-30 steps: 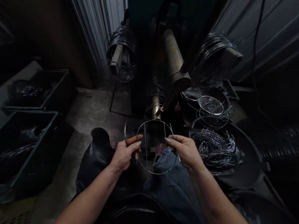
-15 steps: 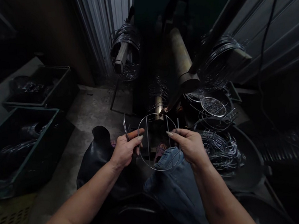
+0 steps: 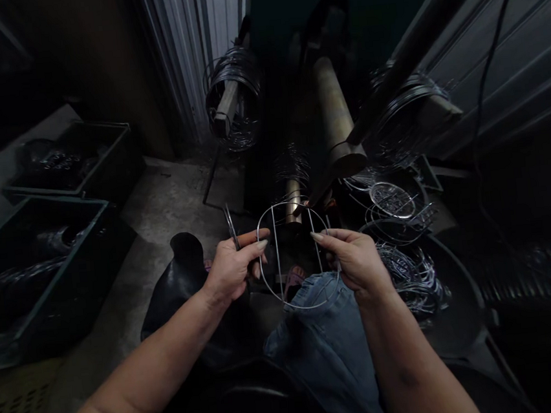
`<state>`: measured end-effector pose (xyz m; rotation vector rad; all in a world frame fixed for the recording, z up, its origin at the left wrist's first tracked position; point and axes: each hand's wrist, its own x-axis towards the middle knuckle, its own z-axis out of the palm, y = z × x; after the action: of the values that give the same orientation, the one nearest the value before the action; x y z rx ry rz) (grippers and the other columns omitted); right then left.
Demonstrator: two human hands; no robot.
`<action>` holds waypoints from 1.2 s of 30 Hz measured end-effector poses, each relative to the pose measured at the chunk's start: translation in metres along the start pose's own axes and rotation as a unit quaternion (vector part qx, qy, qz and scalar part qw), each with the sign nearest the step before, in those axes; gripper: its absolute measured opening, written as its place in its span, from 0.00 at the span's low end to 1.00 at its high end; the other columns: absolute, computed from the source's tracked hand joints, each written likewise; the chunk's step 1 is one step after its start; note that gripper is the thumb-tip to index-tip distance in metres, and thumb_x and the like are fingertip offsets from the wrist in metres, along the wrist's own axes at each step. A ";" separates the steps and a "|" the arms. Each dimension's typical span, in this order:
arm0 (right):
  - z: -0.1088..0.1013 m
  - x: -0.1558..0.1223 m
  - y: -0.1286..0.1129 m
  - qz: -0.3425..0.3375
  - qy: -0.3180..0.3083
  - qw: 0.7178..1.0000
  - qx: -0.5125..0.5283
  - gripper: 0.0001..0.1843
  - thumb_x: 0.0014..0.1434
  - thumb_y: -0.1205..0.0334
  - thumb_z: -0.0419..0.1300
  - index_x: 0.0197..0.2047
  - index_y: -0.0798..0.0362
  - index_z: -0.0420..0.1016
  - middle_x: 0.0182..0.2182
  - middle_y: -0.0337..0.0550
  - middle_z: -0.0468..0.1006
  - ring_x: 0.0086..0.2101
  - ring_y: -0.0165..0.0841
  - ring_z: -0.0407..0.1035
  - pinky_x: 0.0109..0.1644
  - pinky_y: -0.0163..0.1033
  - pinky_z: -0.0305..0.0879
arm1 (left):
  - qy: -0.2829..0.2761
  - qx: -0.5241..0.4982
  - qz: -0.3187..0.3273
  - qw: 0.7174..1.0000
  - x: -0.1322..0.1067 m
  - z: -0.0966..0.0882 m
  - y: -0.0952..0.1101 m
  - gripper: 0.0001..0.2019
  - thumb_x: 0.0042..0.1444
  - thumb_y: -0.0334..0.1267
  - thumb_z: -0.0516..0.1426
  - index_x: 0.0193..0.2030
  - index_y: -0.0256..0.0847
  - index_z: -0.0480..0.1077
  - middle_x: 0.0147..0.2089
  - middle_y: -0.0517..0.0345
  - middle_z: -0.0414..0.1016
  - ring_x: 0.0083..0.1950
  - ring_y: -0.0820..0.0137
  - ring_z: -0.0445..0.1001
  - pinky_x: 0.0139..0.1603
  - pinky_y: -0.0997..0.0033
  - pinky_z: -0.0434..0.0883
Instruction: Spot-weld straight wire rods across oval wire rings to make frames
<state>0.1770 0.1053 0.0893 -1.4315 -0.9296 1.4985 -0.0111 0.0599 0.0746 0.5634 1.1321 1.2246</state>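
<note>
A wire ring crossed by two straight wires, the left one and the right one, is held up between my two hands above my knee. My left hand pinches its left rim between thumb and fingers. More curved wire sticks up from behind that hand's index finger. On the opposite side, my right hand grips the ring near the right cross wire, its other fingertips partly hidden. The ring's top edge is close to a brass-coloured cylinder and a copper-coloured tip.
Above stands a thick cylinder with a dark slanted bar. Wire coils hang at left and right. A round basin beside my right arm bears tangled wire pieces. Green crates stand left.
Both hands have shifted slightly right, and the ring has risen a little towards the copper-coloured tip. A short straight wire that stood up by my right hand no longer shows there.
</note>
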 end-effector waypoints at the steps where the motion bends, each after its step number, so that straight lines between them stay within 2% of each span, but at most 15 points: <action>1: 0.000 0.000 0.000 0.002 0.000 1.000 0.002 0.16 0.35 0.58 0.70 0.23 0.58 0.72 0.14 0.33 0.66 0.15 0.20 0.56 0.12 0.25 0.49 | -0.004 -0.001 0.000 1.000 0.000 0.000 0.000 0.19 0.45 0.36 0.61 0.46 0.33 0.71 0.20 0.62 0.68 0.15 0.81 0.61 0.14 0.81 0.57; 9: -0.003 -0.006 0.007 -0.009 -0.017 0.999 0.027 0.14 0.37 0.57 0.69 0.24 0.57 0.72 0.13 0.32 0.64 0.14 0.20 0.56 0.13 0.25 0.50 | 0.006 0.027 0.010 1.000 0.004 0.001 0.000 0.20 0.45 0.35 0.59 0.47 0.32 0.70 0.18 0.62 0.67 0.14 0.81 0.59 0.14 0.81 0.56; 14: -0.026 -0.022 0.016 0.020 -0.026 0.998 0.055 0.17 0.42 0.53 0.66 0.29 0.58 0.74 0.14 0.34 0.67 0.11 0.19 0.53 0.12 0.25 0.46 | -0.024 0.074 -0.019 0.997 0.007 0.009 -0.005 0.19 0.44 0.38 0.61 0.45 0.34 0.72 0.18 0.63 0.67 0.14 0.81 0.59 0.14 0.80 0.56; 20: -0.046 -0.031 0.028 0.020 0.005 0.996 0.087 0.17 0.42 0.54 0.67 0.32 0.57 0.74 0.15 0.35 0.68 0.12 0.20 0.56 0.13 0.24 0.49 | -0.028 0.096 0.011 0.995 0.013 0.029 -0.014 0.23 0.35 0.37 0.66 0.42 0.35 0.73 0.18 0.65 0.66 0.19 0.80 0.61 0.19 0.80 0.58; 29: -0.046 -0.024 0.017 0.018 0.014 0.993 0.115 0.16 0.39 0.57 0.69 0.30 0.58 0.73 0.13 0.35 0.68 0.10 0.19 0.54 0.12 0.24 0.49 | -0.013 0.110 0.024 0.994 0.018 0.044 -0.004 0.23 0.34 0.37 0.66 0.41 0.32 0.73 0.19 0.65 0.65 0.20 0.79 0.60 0.21 0.77 0.58; 36: -0.045 -0.023 0.024 0.019 0.021 0.993 0.118 0.17 0.39 0.56 0.69 0.31 0.57 0.74 0.14 0.35 0.68 0.11 0.19 0.55 0.12 0.24 0.49 | -0.009 0.137 0.034 0.990 0.021 0.043 -0.005 0.21 0.36 0.36 0.65 0.41 0.33 0.74 0.19 0.66 0.63 0.20 0.80 0.58 0.22 0.77 0.57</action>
<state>0.2198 0.0730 0.0721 -1.3082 -0.6772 1.5454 0.0279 0.0870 0.0792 0.8248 1.2844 1.1269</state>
